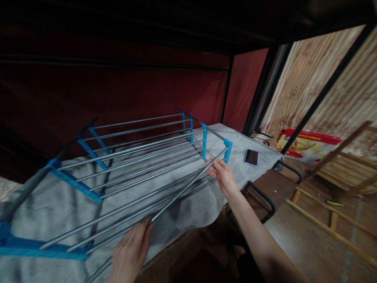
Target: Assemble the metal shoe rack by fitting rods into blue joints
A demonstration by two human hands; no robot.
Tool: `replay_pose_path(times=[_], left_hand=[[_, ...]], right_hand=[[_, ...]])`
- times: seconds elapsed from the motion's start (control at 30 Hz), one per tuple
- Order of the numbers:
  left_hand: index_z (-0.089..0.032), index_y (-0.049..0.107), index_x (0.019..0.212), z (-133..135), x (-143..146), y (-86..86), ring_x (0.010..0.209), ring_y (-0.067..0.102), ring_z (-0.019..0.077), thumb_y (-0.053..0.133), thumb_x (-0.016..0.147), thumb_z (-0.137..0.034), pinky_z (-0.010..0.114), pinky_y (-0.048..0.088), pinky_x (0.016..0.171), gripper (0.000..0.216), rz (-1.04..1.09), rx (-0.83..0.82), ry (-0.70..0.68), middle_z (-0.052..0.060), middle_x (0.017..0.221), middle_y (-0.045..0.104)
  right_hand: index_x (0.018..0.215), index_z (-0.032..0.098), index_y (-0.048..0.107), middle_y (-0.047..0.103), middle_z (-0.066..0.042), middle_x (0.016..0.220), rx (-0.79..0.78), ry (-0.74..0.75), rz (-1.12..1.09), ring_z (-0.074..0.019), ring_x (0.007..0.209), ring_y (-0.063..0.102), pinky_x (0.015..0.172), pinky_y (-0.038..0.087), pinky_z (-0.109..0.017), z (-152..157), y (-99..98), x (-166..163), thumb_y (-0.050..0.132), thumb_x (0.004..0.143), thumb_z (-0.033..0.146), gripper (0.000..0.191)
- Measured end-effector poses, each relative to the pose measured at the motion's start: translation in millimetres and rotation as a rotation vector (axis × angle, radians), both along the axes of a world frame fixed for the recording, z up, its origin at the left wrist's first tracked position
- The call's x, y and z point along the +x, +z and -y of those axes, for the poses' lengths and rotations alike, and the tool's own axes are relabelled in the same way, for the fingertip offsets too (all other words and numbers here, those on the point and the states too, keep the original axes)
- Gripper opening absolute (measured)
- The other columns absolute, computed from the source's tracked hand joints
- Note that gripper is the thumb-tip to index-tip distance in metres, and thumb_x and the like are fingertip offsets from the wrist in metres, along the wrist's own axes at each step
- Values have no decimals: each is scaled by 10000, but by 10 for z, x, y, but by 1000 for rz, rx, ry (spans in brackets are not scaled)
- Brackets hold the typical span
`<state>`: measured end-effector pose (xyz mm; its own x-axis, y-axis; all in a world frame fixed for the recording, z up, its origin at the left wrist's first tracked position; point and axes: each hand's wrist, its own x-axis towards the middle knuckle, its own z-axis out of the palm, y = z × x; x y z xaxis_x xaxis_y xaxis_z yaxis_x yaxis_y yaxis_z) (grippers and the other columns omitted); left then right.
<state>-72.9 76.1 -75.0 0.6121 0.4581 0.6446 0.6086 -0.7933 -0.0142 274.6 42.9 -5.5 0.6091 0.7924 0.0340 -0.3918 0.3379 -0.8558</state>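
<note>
A rack of grey metal rods with blue plastic brackets (205,141) lies across a grey cloth. One metal rod (179,192) slants over the rack's front rods, its far end at the blue corner bracket (227,145) on the right. My right hand (222,175) pinches this rod close to that end, thumb and fingers closed. Lower down, my left hand (132,245) is closed around the same rod; its fingertips are partly hidden. Another blue bracket (50,249) joins the front rods at the lower left.
A phone (251,157) lies on the grey cloth (235,137) right of the rack. Black metal frame bars (265,204) stick out at the edge. On the floor are a colourful box (309,143) and a wooden frame (332,220). A dark red panel (141,90) stands behind.
</note>
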Motion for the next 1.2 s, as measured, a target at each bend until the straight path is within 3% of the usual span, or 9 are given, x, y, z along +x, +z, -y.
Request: replay_pose_path(times=[0.23,0.33,0.47,0.53,0.6,0.7,0.87,1.07,1.2], left_hand=[[-180,536,1292,14,-32,276,696,619,172,645,853,-152,323,435,740,453,-13,274,81,27,808,693],[-194,468,1392,-14,-68,361,720,609,186,642,839,-110,333,409,730,586,-23,327,151,44,858,705],[-242,396,1456,-14,-96,474,732,603,190,580,873,-123,348,397,761,623,-3,346,202,60,937,713],[-268,385,1462,13,-92,550,745,606,198,535,898,-149,370,395,796,596,4,304,233,62,974,713],[-279,399,1452,42,-77,636,773,611,216,495,915,-173,400,392,830,556,14,246,273,68,1017,711],[-274,451,1415,58,-45,763,850,621,250,471,927,-212,431,389,866,492,46,193,292,79,1053,703],[-247,522,1352,-5,-21,916,871,610,257,470,936,-235,443,387,887,419,76,165,266,81,1026,698],[-240,537,1334,-125,-36,1065,892,595,260,432,955,-249,446,382,886,394,62,180,280,85,1016,688],[-231,575,1268,-260,-27,1212,868,598,249,421,965,-284,417,393,857,344,53,202,211,71,938,683]], right_hand=[[866,220,610,724,-22,894,20,62,-31,-114,694,667,663,569,-249,18,73,-11,757,720,384,265],[844,220,591,686,2,799,-4,-4,16,-126,685,659,647,559,-262,21,61,7,743,716,409,273],[931,232,577,656,-4,838,-65,-334,216,-141,730,624,651,533,-281,43,16,163,653,753,436,281],[1030,243,575,652,-35,1034,-82,-558,363,-163,918,612,793,523,-316,76,12,293,627,760,405,319],[1174,257,555,575,-56,1284,-81,-659,479,-184,1145,540,971,450,-355,115,24,424,606,769,375,425],[1336,290,484,437,-34,1479,-45,-541,487,-198,1305,446,1099,337,-396,145,47,561,578,781,364,568],[1333,310,522,439,4,1495,-39,-405,454,-212,1371,394,1159,254,-427,90,47,627,612,747,377,597],[1378,288,486,452,-40,1466,-111,-436,621,-220,1314,434,1111,322,-420,52,59,658,560,767,346,618],[1370,271,492,478,-63,1410,-104,-444,672,-221,1270,460,1083,353,-422,55,64,666,515,780,313,592]])
